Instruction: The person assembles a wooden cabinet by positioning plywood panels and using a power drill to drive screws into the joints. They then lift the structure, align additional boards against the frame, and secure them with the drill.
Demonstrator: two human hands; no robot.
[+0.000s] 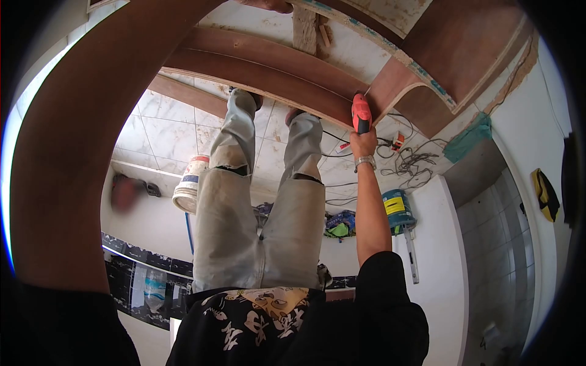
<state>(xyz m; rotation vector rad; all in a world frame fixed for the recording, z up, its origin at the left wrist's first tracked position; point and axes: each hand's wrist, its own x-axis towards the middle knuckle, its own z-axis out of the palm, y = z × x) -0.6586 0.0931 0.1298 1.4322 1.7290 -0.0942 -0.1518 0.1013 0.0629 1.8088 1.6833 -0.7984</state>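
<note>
Because the red power tool (361,110) sits right at the corner where the long board (256,68) of the wooden frame meets a shorter crosspiece (390,82), I hold it at the full stretch of my arm, the fingers of my right hand (364,144) wrapped closed around its lower end. That grip seems meant to keep its nose lined up with the joint. My left hand (268,5) is at the upper edge of the view, by the frame's far part, perhaps to steady it; it is cut off there, so I cannot tell whether those fingers are open or gripping.

The tool has a bright red body with a dark section near my hand. The frame lies across the tiled floor (174,137), just beyond my feet; its boards are reddish brown with pale, layered edges, and one curved rim has bluish-green marks. Beside the tool, a dark cable (415,165) lies in loose loops, near a small orange-and-white item (398,141).
</note>
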